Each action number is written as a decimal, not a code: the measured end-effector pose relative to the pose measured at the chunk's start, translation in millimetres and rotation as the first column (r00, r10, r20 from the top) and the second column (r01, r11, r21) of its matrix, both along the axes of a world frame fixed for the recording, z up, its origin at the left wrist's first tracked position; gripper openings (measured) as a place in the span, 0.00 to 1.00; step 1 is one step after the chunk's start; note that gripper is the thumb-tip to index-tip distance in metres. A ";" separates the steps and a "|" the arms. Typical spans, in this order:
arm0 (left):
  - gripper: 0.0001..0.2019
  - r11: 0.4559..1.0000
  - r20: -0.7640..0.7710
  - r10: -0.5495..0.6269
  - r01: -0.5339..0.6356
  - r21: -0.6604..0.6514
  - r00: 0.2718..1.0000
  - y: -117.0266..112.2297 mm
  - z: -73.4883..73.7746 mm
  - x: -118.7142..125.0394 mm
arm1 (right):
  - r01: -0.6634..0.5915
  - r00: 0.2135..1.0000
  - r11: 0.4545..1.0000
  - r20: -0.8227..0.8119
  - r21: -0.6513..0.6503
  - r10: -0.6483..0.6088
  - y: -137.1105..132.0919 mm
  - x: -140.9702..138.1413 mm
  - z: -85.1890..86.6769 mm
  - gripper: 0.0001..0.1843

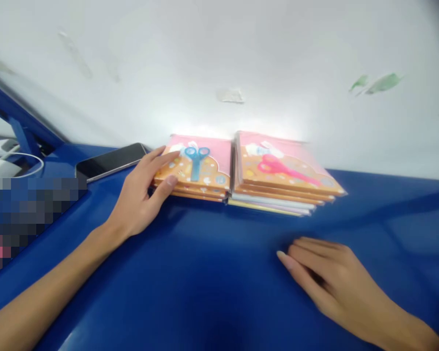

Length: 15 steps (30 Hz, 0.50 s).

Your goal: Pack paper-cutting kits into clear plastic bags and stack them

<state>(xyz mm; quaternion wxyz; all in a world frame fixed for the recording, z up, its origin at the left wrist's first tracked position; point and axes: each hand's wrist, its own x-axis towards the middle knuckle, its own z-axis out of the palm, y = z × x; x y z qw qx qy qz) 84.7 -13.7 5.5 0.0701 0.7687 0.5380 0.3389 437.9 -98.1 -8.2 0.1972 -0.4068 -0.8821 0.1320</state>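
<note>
My left hand (142, 190) rests at the left corner of a low stack of craft packets (201, 187), its fingers apart and its index finger and thumb touching the top one. That pink and orange packet shows a pair of blue scissors (195, 163). Right beside it is a taller stack of similar packets (274, 190), with pink scissors (285, 169) on top and paler edges lower down. My right hand (329, 278) is over the blue table in front of the taller stack, holding nothing, with fingers bent and thumb held apart from them.
The blue tabletop (205, 273) meets a white wall (190, 63) behind the stacks. A dark phone (111, 162) lies left of my left hand. A white cable (36, 158) and a blue frame (25, 122) are at the far left, above a blurred-out patch.
</note>
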 end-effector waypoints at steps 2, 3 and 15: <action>0.27 1.000 -0.011 0.005 -0.005 0.000 1.000 -1.0 0.7 -0.6 | -0.003 1.000 1.000 -0.012 0.003 0.003 0.4 -0.6 0.0 0.19; 0.27 1.000 -0.019 0.008 -0.008 0.003 1.000 -1.5 0.9 -0.8 | -0.006 1.000 1.000 -0.017 -0.003 0.006 0.4 -0.5 0.0 0.19; 0.28 0.979 -0.272 -0.027 0.080 0.187 0.962 -13.5 -2.0 2.3 | 0.047 0.995 0.995 0.087 -0.091 -0.039 1.1 -5.9 5.9 0.23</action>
